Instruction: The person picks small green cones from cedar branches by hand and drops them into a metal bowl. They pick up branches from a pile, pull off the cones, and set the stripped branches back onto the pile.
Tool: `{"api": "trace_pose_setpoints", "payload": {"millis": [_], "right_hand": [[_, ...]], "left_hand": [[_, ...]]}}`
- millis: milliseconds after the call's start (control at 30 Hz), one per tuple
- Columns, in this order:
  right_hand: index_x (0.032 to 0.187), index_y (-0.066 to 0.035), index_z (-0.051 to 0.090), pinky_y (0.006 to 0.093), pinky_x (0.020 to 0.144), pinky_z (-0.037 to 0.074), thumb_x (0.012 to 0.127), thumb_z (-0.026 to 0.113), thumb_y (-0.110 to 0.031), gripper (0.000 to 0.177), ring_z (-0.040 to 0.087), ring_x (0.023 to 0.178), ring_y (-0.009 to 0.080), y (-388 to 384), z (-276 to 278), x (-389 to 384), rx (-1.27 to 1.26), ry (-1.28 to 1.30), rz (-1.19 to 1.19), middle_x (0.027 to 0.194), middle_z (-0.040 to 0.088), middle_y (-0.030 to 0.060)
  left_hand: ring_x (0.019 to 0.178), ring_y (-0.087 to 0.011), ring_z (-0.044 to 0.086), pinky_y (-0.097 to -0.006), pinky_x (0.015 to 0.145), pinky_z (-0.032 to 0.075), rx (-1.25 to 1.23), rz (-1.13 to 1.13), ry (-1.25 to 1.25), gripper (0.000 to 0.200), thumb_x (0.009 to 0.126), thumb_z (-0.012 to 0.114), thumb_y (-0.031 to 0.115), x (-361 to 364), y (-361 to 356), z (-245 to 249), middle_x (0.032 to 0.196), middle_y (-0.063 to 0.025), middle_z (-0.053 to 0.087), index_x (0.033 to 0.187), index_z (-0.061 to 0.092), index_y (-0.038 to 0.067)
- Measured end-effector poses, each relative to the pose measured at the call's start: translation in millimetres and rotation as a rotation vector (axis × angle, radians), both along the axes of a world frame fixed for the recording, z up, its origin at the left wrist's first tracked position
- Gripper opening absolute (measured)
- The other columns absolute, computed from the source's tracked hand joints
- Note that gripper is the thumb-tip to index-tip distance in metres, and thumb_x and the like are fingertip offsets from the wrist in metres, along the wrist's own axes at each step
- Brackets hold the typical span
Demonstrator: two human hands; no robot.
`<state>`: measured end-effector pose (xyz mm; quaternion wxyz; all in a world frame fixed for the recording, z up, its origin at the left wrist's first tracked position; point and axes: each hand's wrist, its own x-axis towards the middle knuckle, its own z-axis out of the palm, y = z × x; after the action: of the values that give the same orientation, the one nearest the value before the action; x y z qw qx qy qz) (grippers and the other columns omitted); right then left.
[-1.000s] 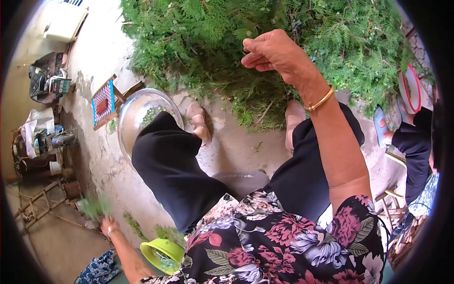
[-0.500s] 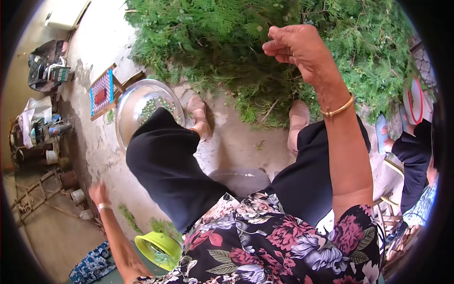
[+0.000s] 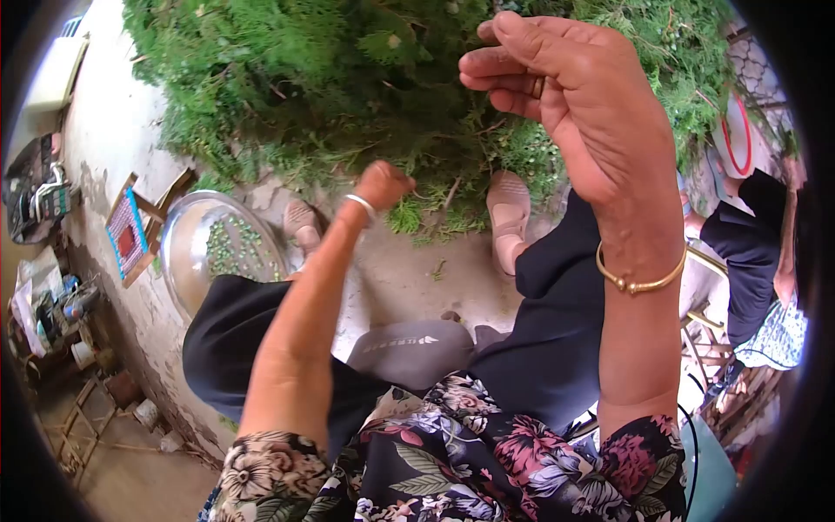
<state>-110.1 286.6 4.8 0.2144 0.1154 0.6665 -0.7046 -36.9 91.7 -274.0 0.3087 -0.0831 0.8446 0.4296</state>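
My right hand [image 3: 565,96] is raised over the heap of green conifer branches [image 3: 304,78]. Its fingers are loosely bent with the thumb apart from them, and I see nothing in it; a gold bangle circles the wrist. My left hand [image 3: 383,187], with a pale bracelet, is at the heap's near edge between my feet. Its fingers are closed, and whatever they may hold is hidden. Left of my leg, a round metal basin [image 3: 187,252] contains many small green cones or berries [image 3: 239,248].
A small woven-seat stool [image 3: 130,230] stands beyond the basin. Leafy scraps [image 3: 439,270] lie on the concrete floor [image 3: 391,252]. At the right, another person's dark-trousered leg [image 3: 744,235] shows near a red hoop-like rim [image 3: 745,143]. Tools and clutter line the left wall.
My left hand has swung from the far left to the heap's near edge. My right hand has come up closer to the camera. The view has shifted, and the yellow-green bowl is out of sight.
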Motion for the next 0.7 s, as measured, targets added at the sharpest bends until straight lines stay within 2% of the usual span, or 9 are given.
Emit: {"api": "trace_pose_setpoints", "payload": {"millis": [67, 133, 167, 233, 333, 433, 533, 600, 700], "right_hand": [[0.095, 0.007, 0.062, 0.0306, 0.073, 0.049, 0.091, 0.058, -0.018, 0.025, 0.063, 0.076, 0.02, 0.3, -0.6, -5.5, 0.007, -0.025, 0.006, 0.084, 0.066, 0.0146], [0.096, 0.007, 0.062, 0.0312, 0.073, 0.049, 0.091, 0.057, -0.017, 0.025, 0.063, 0.077, 0.0204, 3.7, 2.3, -6.7, 0.008, -0.043, 0.014, 0.085, 0.066, 0.0151], [0.094, 0.006, 0.063, 0.0304, 0.073, 0.048, 0.091, 0.058, -0.017, 0.024, 0.063, 0.077, 0.0195, 5.8, 5.9, -3.4, -0.029, 0.01, 0.041, 0.084, 0.067, 0.014], [0.092, 0.006, 0.064, 0.0296, 0.073, 0.047, 0.091, 0.058, -0.017, 0.023, 0.062, 0.077, 0.0185, 9.7, 7.8, -0.1, -0.068, 0.063, 0.064, 0.083, 0.067, 0.0129], [0.091, 0.005, 0.065, 0.0262, 0.068, 0.047, 0.09, 0.059, -0.017, 0.023, 0.062, 0.072, 0.0155, 15.1, -0.3, -1.9, -0.08, 0.099, 0.078, 0.079, 0.067, 0.011], [0.092, 0.001, 0.062, 0.0292, 0.073, 0.05, 0.087, 0.065, -0.023, 0.025, 0.066, 0.079, 0.0192, 22.7, -17.3, -5.4, -0.051, 0.202, 0.1, 0.083, 0.068, 0.0127], [0.092, 0.001, 0.062, 0.0292, 0.072, 0.05, 0.086, 0.065, -0.023, 0.024, 0.066, 0.078, 0.0194, 29.2, -17.2, -5.0, -0.036, 0.201, 0.055, 0.082, 0.068, 0.0124], [0.092, 0.001, 0.062, 0.0295, 0.071, 0.049, 0.086, 0.065, -0.023, 0.024, 0.066, 0.077, 0.0195, 31.8, -15.5, -5.4, -0.004, 0.19, 0.038, 0.082, 0.068, 0.0125], [0.08, 0.005, 0.064, 0.0303, 0.065, 0.046, 0.081, 0.063, -0.016, 0.021, 0.064, 0.069, 0.0196, 31.0, -14.4, -5.6, -0.036, 0.199, -0.06, 0.076, 0.068, 0.0138]], "left_hand": [[0.061, -0.0298, 0.063, -0.038, 0.06, 0.05, -0.512, -0.727, 0.629, 0.027, 0.086, 0.059, 0.031, 31.8, 37.2, -123.5, 0.068, -0.0182, 0.064, 0.086, 0.067, 0.005], [0.044, -0.0166, 0.052, -0.0308, 0.039, 0.044, -0.118, -0.405, -0.001, 0.021, 0.086, 0.062, 0.019, 46.2, 78.0, -112.6, 0.058, -0.0061, 0.057, 0.082, 0.065, -0.001], [0.044, -0.0166, 0.052, -0.0308, 0.039, 0.044, -0.11, -0.409, -0.001, 0.021, 0.086, 0.062, 0.019, 44.1, 90.2, -90.8, 0.058, -0.0061, 0.057, 0.082, 0.065, -0.001], [0.041, -0.0159, 0.05, -0.0304, 0.035, 0.041, 0.293, 0.615, -0.557, 0.02, 0.086, 0.063, 0.017, 34.1, 102.4, -29.9, 0.057, -0.0087, 0.057, 0.08, 0.064, -0.003], [0.038, -0.0143, 0.044, -0.0296, 0.032, 0.033, 0.327, 0.585, -0.447, 0.018, 0.083, 0.064, 0.011, 27.4, 88.5, 0.1, 0.053, -0.0082, 0.053, 0.072, 0.061, -0.002], [0.037, -0.0122, 0.041, -0.0276, 0.032, 0.027, 0.38, 0.568, -0.3, 0.017, 0.08, 0.063, 0.006, 28.7, 84.8, 25.2, 0.051, -0.0064, 0.05, 0.065, 0.059, -0.002], [0.037, -0.0111, 0.04, -0.0261, 0.032, 0.026, 0.411, 0.581, -0.126, 0.015, 0.078, 0.062, 0.005, 32.1, 90.8, 40.6, 0.052, -0.0048, 0.049, 0.066, 0.057, -0.002], [0.039, -0.0089, 0.039, -0.0249, 0.032, 0.026, 0.481, 0.772, -0.064, 0.011, 0.079, 0.061, 0.005, 33.8, 93.0, 62.0, 0.055, -0.0026, 0.049, 0.072, 0.058, -0.003], [0.042, -0.0069, 0.039, -0.0228, 0.033, 0.026, 0.522, 0.679, 0.024, 0.012, 0.081, 0.061, 0.006, 33.6, 60.3, 115.7, 0.058, 0.0004, 0.049, 0.083, 0.061, -0.005]]}}
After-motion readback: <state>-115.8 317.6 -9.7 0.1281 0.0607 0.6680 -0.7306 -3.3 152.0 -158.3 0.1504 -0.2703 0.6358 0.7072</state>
